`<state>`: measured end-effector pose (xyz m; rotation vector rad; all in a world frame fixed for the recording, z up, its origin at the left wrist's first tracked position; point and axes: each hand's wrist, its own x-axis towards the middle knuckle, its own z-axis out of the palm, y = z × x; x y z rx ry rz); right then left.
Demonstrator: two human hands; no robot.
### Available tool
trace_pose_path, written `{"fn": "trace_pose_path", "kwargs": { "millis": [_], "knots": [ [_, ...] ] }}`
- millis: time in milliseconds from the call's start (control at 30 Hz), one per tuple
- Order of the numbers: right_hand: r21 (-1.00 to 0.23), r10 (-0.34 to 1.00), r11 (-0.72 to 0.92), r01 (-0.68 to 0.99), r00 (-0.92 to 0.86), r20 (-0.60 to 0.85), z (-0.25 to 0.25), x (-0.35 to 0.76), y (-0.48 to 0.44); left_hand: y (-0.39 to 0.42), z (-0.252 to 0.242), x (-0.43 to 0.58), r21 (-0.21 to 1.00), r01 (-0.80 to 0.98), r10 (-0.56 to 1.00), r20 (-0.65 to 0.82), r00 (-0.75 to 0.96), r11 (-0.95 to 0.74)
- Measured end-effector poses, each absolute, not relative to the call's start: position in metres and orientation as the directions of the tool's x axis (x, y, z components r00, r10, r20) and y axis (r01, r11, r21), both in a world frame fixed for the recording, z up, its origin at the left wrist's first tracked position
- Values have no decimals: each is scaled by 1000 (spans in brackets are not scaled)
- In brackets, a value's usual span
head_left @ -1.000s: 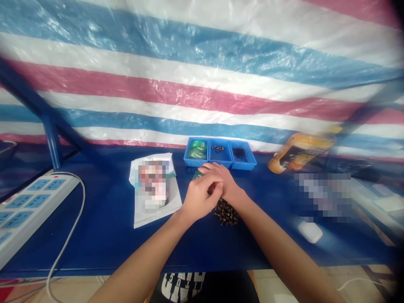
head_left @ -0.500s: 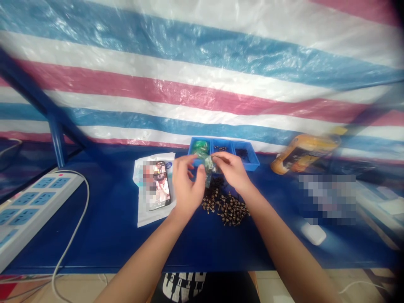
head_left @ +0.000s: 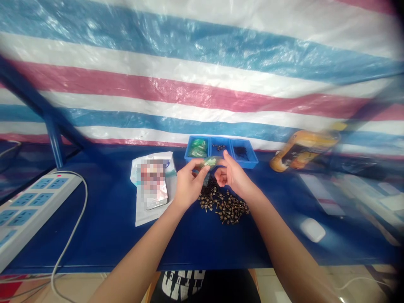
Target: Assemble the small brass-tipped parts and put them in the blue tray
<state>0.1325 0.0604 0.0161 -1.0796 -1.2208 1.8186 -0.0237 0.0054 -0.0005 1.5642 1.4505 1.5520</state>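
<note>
My left hand point(head_left: 190, 180) pinches a small clear plastic bag with a green tint point(head_left: 209, 161) between thumb and fingers; pale bits show inside it. Close on its right is my right hand point(head_left: 232, 176), thumb raised apart from the loosely curled fingers, near the bag's right end. Whether it touches the bag is hard to see. Below both hands lies a pile of small brass-coloured metal fittings point(head_left: 232, 208), with darker small parts behind it, partly hidden. A blue tray with three compartments point(head_left: 221, 137) stands behind, holding green plastic bags point(head_left: 198, 148), small metal parts and black pieces.
On the left, a phone point(head_left: 160, 198) lies on a white plastic pouch point(head_left: 145, 216), beside a power strip point(head_left: 38, 198) with a loose cable. To the right are an orange-labelled bottle point(head_left: 304, 149) and a white case point(head_left: 313, 230). A striped sheet point(head_left: 202, 71) hangs behind.
The small bag has turned from hanging upright to lying more level in my left hand. My right hand's pinch has opened, with its thumb now raised.
</note>
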Motion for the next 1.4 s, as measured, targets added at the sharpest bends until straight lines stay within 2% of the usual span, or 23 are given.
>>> {"fn": "trace_pose_path", "kwargs": {
  "millis": [67, 167, 300, 400, 500, 633, 733, 833, 900, 967, 1067, 1267, 1400],
  "knots": [
    [-907, 815, -403, -120, -499, -295, 17, 135, 61, 6, -2, -24, 842, 431, 881, 435, -187, -325],
    [-888, 832, -409, -210, -486, -269, 19, 136, 60, 6, -2, -26, 757, 536, 846, 515, -138, -373],
    [-893, 837, -384, -236, -498, -228, 18, 137, 58, 6, -2, -27, 691, 566, 809, 584, -71, -450],
    [-926, 860, -301, -229, -485, -159, 15, 136, 55, 5, -1, -26, 696, 538, 791, 606, -84, -476],
    [-961, 901, -182, -207, -427, -79, 15, 131, 57, 3, 1, -22, 724, 537, 769, 607, -199, -433],
    [-994, 952, 108, 15, -290, 99, 20, 114, 84, -1, 4, -20, 751, 528, 719, 611, -330, -397],
    [-909, 918, 345, 235, -285, 275, 23, 94, 117, -2, 4, -19, 748, 524, 717, 617, -324, -407],
    [-792, 863, 443, 419, -438, 251, 24, 77, 143, -2, 1, -18, 740, 518, 755, 609, -244, -430],
    [-615, 842, 506, 605, -502, 199, 25, 70, 151, -3, -2, -15, 735, 514, 773, 603, -197, -442],
    [-441, 834, 548, 711, -507, 219, 28, 68, 151, -3, -3, -12, 730, 518, 780, 601, -175, -446],
    [-348, 812, 584, 733, -518, 269, 33, 67, 142, -5, -3, -10, 728, 520, 786, 597, -159, -447],
    [-274, 718, 685, 675, -689, 100, 34, 66, 131, -6, -1, -8, 712, 509, 777, 617, -125, -483],
    [-225, 671, 738, 636, -726, 152, 35, 68, 128, -7, 0, -9, 716, 515, 765, 622, -165, -471]
  ]
}}
